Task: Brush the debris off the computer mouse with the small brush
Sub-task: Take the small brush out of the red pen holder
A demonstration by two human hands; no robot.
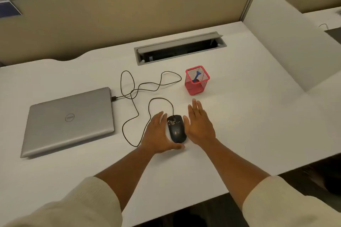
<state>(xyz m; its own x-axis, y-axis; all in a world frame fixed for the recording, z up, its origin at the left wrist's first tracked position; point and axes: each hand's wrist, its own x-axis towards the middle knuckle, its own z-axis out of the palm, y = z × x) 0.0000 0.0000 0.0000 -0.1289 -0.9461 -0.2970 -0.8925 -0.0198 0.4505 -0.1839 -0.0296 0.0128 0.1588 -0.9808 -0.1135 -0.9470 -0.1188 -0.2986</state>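
A black wired computer mouse (176, 129) lies on the white desk (239, 116), with pale specks of debris on its front half. My left hand (158, 134) lies flat against the mouse's left side, fingers straight, thumb reaching under its rear end. My right hand (200, 123) is open just right of the mouse, fingers straight and pointing away from me. A small blue brush (197, 76) stands inside a red mesh cup (197, 81) beyond my right hand. Neither hand holds anything.
A shut silver laptop (70, 120) lies to the left, with the mouse's black cable (136, 90) looping across the desk to its port. A grey cable hatch (180, 47) stands open at the back. A beige partition rises behind; a white divider stands at right.
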